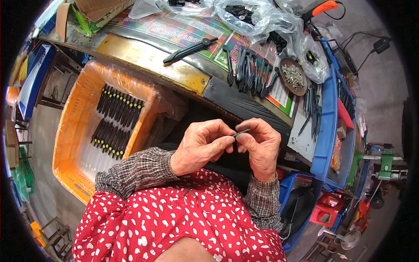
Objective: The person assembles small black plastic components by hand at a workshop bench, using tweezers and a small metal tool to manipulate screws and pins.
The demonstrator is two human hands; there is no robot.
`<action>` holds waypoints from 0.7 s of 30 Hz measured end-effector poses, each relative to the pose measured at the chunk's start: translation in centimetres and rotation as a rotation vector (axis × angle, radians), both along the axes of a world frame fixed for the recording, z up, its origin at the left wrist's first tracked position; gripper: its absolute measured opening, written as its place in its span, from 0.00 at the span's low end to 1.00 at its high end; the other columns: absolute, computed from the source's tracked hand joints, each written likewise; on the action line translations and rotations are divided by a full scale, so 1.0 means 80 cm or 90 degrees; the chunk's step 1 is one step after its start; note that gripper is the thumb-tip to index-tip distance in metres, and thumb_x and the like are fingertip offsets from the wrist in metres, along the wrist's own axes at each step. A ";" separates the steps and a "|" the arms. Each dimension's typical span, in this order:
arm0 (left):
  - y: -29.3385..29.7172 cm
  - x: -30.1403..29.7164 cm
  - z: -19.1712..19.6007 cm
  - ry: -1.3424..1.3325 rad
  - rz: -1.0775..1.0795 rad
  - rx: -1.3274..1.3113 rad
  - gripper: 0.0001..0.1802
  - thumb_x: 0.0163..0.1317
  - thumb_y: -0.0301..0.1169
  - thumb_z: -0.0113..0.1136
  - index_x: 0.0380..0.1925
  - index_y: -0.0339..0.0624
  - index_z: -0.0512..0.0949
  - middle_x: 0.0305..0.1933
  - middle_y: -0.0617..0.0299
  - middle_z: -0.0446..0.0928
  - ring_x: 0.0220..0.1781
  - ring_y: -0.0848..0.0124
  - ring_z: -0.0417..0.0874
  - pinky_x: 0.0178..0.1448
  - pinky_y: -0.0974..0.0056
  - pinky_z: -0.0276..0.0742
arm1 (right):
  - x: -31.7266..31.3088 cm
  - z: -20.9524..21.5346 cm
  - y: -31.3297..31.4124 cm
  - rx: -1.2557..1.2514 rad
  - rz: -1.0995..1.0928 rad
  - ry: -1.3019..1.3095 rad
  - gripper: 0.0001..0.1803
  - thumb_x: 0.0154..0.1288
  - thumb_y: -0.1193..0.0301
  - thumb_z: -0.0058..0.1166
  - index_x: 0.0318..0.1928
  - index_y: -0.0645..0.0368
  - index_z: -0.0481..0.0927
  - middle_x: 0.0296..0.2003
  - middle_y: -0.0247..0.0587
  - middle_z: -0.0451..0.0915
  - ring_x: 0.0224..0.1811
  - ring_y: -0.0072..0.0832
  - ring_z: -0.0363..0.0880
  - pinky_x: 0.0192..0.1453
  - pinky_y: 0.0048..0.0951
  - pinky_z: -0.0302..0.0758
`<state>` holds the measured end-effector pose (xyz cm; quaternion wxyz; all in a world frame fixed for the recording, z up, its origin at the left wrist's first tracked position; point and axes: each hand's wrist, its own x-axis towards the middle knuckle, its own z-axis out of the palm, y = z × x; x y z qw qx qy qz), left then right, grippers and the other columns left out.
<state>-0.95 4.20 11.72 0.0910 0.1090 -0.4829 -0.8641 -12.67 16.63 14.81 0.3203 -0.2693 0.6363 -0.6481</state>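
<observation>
Holding a small dark metal piece (241,132) between them, the left hand (201,146) and the right hand (261,146) meet in the middle of the frame. Both hands are pinched shut on it with fingertips. It looks like a fitting step; the next move would need a tight, steady grip. Above, the desk (244,105) carries a row of black tools (251,72) and a dish of screws (293,76). At left, an orange crate (72,144) holds more tools.

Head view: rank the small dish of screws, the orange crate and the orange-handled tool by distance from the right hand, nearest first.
1. Small dish of screws, above the right hand on the bench.
2. Orange crate, far to its left.
3. Orange-handled tool, at the top edge.
</observation>
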 end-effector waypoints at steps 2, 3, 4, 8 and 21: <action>0.000 0.000 0.000 0.001 -0.001 0.008 0.07 0.65 0.27 0.56 0.40 0.35 0.75 0.27 0.63 0.79 0.20 0.85 0.69 0.21 0.79 0.62 | 0.001 -0.002 0.001 -0.013 -0.012 -0.040 0.07 0.58 0.77 0.62 0.37 0.65 0.80 0.26 0.29 0.77 0.23 0.11 0.72 0.26 0.13 0.69; 0.000 0.000 0.000 0.004 -0.005 0.004 0.07 0.65 0.27 0.56 0.40 0.35 0.75 0.28 0.63 0.79 0.20 0.85 0.69 0.21 0.79 0.62 | -0.002 -0.006 0.004 -0.026 -0.003 -0.025 0.08 0.58 0.76 0.63 0.38 0.65 0.80 0.27 0.29 0.77 0.24 0.11 0.72 0.26 0.13 0.69; 0.001 0.000 0.000 0.008 -0.009 0.000 0.07 0.65 0.27 0.56 0.40 0.35 0.75 0.28 0.63 0.79 0.20 0.85 0.69 0.21 0.79 0.62 | -0.003 -0.009 0.005 -0.040 0.007 -0.009 0.09 0.58 0.76 0.63 0.39 0.65 0.80 0.28 0.30 0.78 0.24 0.11 0.72 0.26 0.13 0.69; 0.002 0.001 -0.001 0.003 -0.007 -0.013 0.07 0.65 0.27 0.56 0.41 0.35 0.75 0.28 0.63 0.79 0.20 0.85 0.69 0.21 0.79 0.62 | 0.000 -0.009 0.005 0.012 -0.012 0.075 0.08 0.58 0.77 0.62 0.38 0.65 0.80 0.28 0.30 0.78 0.24 0.12 0.73 0.26 0.13 0.70; 0.000 0.001 0.000 0.001 -0.010 0.026 0.07 0.66 0.27 0.56 0.40 0.35 0.75 0.28 0.63 0.78 0.20 0.85 0.70 0.21 0.79 0.62 | 0.003 -0.003 -0.001 -0.024 -0.013 -0.017 0.05 0.60 0.76 0.61 0.35 0.65 0.79 0.26 0.29 0.78 0.23 0.11 0.71 0.25 0.13 0.68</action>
